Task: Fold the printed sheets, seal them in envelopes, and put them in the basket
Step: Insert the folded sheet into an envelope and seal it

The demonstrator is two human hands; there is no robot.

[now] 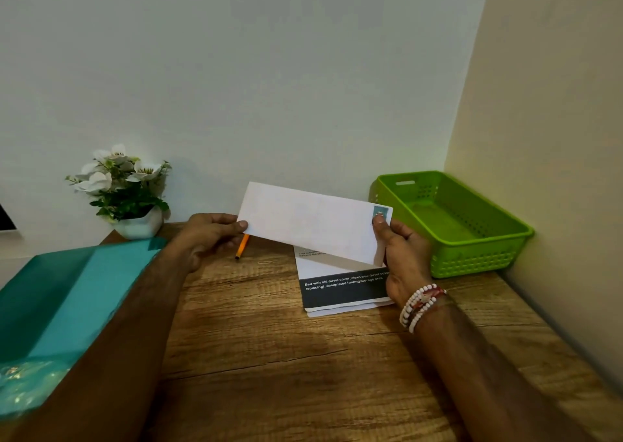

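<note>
while the envelope (313,222) is held up above the wooden table (269,357), just left of the green basket (472,263) and apart from it, both hands grip it by its short ends. in the head view, the left hand (205,239) pinches the end farther from the basket, thumb on the near face and fingers curled behind. the right hand (404,259) pinches the end nearest the basket, its thumb pressed on the blue-green stamp (380,211) in the upper corner there. a beaded bracelet (421,303) circles the right wrist. the envelope slopes down toward the basket with its plain front facing the camera; the flap side is turned away, so i cannot tell whether it is sealed. the folded sheets (344,290) lie flat on the table below the envelope, left of the basket and nearer the person. a dark band of white print shows on top, and the envelope and right hand partly cover them. the basket itself sits on the table in the corner where the two walls meet. further left of the basket, past the envelope's far end, an orange pencil (242,247) lies on the table, partly under the left hand. further left again a white pot of white flowers (140,226) stands against the back wall. farthest from the basket, a teal tray (67,290) sits beside the left forearm.
</note>
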